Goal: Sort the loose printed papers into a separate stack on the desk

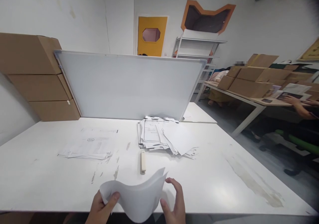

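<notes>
**Left hand [103,206] holding curled white paper sheets [136,200]**

The left hand is pinching the sheets between thumb and fingers at their left side; they are bowing down over the near edge of the stained white table [206,184]. The right hand [175,200] is curving beside their right edge, thumb and forefinger spread apart; whether it is touching them cannot be told. A narrow cream stapler [143,162] is lying just beyond. Farther out, a thick, ragged stack of printed white papers [152,134] is resting, and a thinner pile of printed sheets [87,147] to its left is showing a dark oval mark; other print is too small to read. Behind, a rectangular framed whiteboard [134,88] is standing beside brown cardboard boxes [50,88].
</notes>
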